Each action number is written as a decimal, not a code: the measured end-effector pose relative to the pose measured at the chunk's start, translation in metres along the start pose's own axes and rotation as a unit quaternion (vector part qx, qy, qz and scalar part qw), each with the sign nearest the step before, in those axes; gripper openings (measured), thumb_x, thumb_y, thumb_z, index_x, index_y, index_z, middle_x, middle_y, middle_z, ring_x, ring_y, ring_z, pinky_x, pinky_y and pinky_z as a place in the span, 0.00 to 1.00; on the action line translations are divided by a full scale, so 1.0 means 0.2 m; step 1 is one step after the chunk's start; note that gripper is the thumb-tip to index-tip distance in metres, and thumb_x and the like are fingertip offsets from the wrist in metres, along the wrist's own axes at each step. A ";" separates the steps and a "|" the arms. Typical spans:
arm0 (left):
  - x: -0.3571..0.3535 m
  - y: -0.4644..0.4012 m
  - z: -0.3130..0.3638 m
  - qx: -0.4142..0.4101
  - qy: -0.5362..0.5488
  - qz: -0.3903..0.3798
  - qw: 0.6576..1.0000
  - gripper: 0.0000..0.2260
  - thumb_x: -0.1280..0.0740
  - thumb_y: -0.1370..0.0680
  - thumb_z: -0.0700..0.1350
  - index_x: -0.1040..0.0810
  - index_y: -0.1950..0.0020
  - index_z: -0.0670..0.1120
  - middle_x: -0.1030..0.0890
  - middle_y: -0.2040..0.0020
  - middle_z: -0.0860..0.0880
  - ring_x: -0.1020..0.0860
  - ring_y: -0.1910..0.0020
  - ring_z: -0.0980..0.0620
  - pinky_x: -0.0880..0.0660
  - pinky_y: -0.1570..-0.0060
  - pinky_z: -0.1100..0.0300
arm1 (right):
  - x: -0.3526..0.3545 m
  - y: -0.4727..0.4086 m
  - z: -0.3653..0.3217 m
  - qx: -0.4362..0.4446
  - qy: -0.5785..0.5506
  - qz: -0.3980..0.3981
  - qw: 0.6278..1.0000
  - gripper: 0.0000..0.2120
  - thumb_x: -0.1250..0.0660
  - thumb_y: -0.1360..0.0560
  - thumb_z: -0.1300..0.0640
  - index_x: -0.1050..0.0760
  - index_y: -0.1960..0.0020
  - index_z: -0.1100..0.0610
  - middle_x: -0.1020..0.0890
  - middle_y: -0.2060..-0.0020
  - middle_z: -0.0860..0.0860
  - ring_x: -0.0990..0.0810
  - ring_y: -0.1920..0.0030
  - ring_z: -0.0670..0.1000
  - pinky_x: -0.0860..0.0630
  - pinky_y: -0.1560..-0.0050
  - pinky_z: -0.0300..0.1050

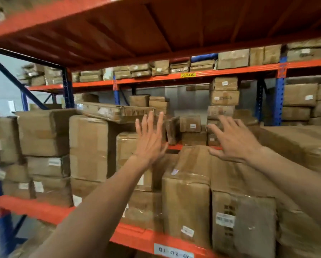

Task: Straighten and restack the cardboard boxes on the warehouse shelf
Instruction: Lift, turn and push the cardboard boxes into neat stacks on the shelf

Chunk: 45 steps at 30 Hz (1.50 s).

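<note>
Brown cardboard boxes crowd an orange shelf beam (44, 207). A flat, battered box (117, 111) lies tilted across the top of a tall box (89, 146) and reaches toward the middle. My left hand (150, 140) is raised in front of it with fingers spread, holding nothing. My right hand (234, 140) hovers open above a long taped box (189, 179), its fingers pointing at small stacked boxes (191, 125) farther back. Neither hand touches a box.
An orange shelf deck (156, 25) hangs low overhead. Blue uprights (279, 94) frame a rear rack full of boxes. More stacked boxes (44, 135) stand at the left, and a large box (295, 142) lies at the right. A gap between boxes shows a rear orange beam (172, 147).
</note>
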<state>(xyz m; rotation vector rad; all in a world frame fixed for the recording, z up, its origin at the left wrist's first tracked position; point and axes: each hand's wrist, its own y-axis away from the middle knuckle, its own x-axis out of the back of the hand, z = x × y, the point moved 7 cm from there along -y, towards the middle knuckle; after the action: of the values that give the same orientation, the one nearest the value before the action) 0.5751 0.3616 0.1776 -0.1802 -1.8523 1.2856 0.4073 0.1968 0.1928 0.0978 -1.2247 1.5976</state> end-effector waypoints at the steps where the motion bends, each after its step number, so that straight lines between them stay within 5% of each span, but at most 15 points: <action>1: 0.01 -0.03 -0.16 0.030 -0.009 0.008 0.999 0.48 0.34 0.25 0.62 0.61 0.19 0.46 0.51 0.21 0.35 0.51 0.22 0.33 0.55 0.25 0.33 | -0.01 -0.10 -0.09 -0.009 -0.019 0.002 1.000 0.39 0.42 0.29 0.28 0.37 0.25 0.50 0.33 0.29 0.62 0.33 0.31 0.62 0.33 0.34 0.59; 7: -0.06 -0.19 -0.78 0.240 0.160 -0.024 0.957 0.55 0.29 0.30 0.67 0.65 0.20 0.53 0.58 0.21 0.33 0.56 0.23 0.29 0.47 0.28 0.30 | -0.15 -0.65 -0.47 -0.115 -0.297 -0.041 0.947 0.43 0.40 0.32 0.24 0.44 0.24 0.45 0.42 0.26 0.58 0.39 0.28 0.64 0.35 0.32 0.62; 10: -0.13 -0.25 -0.86 0.276 0.259 -0.050 0.924 0.52 0.27 0.31 0.66 0.59 0.19 0.57 0.62 0.21 0.34 0.44 0.25 0.26 0.37 0.30 0.36 | -0.26 -0.84 -0.60 -0.160 -0.405 -0.085 0.896 0.47 0.42 0.35 0.21 0.48 0.23 0.42 0.49 0.23 0.57 0.46 0.24 0.65 0.40 0.29 0.66; 14: -0.13 -0.27 -0.90 0.247 0.358 0.010 0.900 0.31 0.30 0.24 0.58 0.39 0.24 0.55 0.45 0.24 0.38 0.26 0.37 0.35 0.28 0.36 0.42 | -0.31 -1.00 -0.75 -0.183 -0.508 -0.095 0.837 0.47 0.43 0.35 0.20 0.51 0.23 0.40 0.48 0.24 0.52 0.48 0.23 0.64 0.42 0.29 0.65; 19: -0.07 -0.22 -1.05 0.211 0.414 0.060 0.883 0.20 0.31 0.22 0.56 0.32 0.34 0.55 0.29 0.31 0.45 0.24 0.41 0.48 0.24 0.40 0.46 | -0.28 -1.06 -0.82 -0.197 -0.626 -0.095 0.748 0.55 0.32 0.40 0.21 0.57 0.23 0.36 0.52 0.20 0.55 0.44 0.23 0.64 0.41 0.28 0.64; 22: 0.00 -0.17 -1.08 0.186 0.475 0.075 0.857 0.14 0.30 0.22 0.55 0.29 0.39 0.58 0.21 0.44 0.55 0.22 0.48 0.57 0.25 0.52 0.59 | -0.20 -1.07 -0.82 -0.163 -0.660 -0.071 0.730 0.56 0.24 0.41 0.27 0.53 0.23 0.35 0.42 0.21 0.54 0.39 0.25 0.60 0.37 0.28 0.63; 25: 0.06 -0.14 -1.06 0.177 0.498 0.072 0.846 0.14 0.31 0.21 0.54 0.29 0.38 0.58 0.20 0.45 0.55 0.20 0.49 0.57 0.23 0.51 0.57 | -0.12 -1.06 -0.77 -0.129 -0.702 -0.052 0.699 0.44 0.19 0.39 0.36 0.33 0.28 0.40 0.26 0.32 0.49 0.27 0.33 0.53 0.26 0.35 0.58; 29: 0.15 -0.17 -0.88 0.153 0.519 0.078 0.837 0.08 0.31 0.21 0.53 0.27 0.44 0.61 0.19 0.52 0.57 0.20 0.55 0.67 0.23 0.63 0.71 | -0.05 -0.96 -0.53 -0.153 -0.692 0.011 0.706 0.24 0.19 0.37 0.41 0.19 0.44 0.44 0.18 0.45 0.44 0.22 0.42 0.49 0.23 0.42 0.48; 36: 0.22 -0.28 -0.28 0.123 0.570 0.059 0.810 0.11 0.32 0.21 0.55 0.28 0.40 0.56 0.18 0.46 0.53 0.19 0.49 0.54 0.20 0.47 0.45 | 0.04 -0.59 0.09 -0.212 -0.625 0.058 0.749 0.21 0.19 0.36 0.43 0.17 0.45 0.43 0.16 0.52 0.40 0.19 0.48 0.45 0.20 0.46 0.48; 40: 0.25 -0.29 0.12 0.107 0.583 0.050 0.804 0.13 0.32 0.21 0.56 0.29 0.38 0.57 0.19 0.49 0.58 0.19 0.51 0.57 0.21 0.48 0.50 | 0.09 -0.29 0.45 -0.240 -0.584 0.068 0.772 0.14 0.18 0.37 0.43 0.18 0.53 0.38 0.16 0.57 0.38 0.17 0.52 0.43 0.17 0.51 0.48; 43: 0.25 -0.29 0.46 0.099 0.611 0.024 0.785 0.13 0.32 0.21 0.56 0.29 0.39 0.56 0.18 0.49 0.53 0.19 0.49 0.49 0.22 0.45 0.45 | 0.12 -0.02 0.72 -0.287 -0.552 0.069 0.780 0.19 0.18 0.38 0.43 0.15 0.49 0.42 0.14 0.53 0.44 0.16 0.50 0.48 0.18 0.48 0.53; 45: 0.25 -0.28 0.69 0.091 0.624 0.007 0.776 0.14 0.33 0.21 0.57 0.29 0.39 0.56 0.18 0.49 0.51 0.20 0.49 0.46 0.22 0.49 0.47 | 0.12 0.15 0.88 -0.310 -0.528 0.066 0.788 0.20 0.18 0.37 0.43 0.15 0.47 0.43 0.13 0.55 0.45 0.16 0.53 0.49 0.16 0.55 0.53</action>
<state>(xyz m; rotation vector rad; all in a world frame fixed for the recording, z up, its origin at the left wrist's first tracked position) 0.4650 0.2662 0.2362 -0.7370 -0.5640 0.9120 0.2866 0.0864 0.2702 0.5456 -2.6253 1.1177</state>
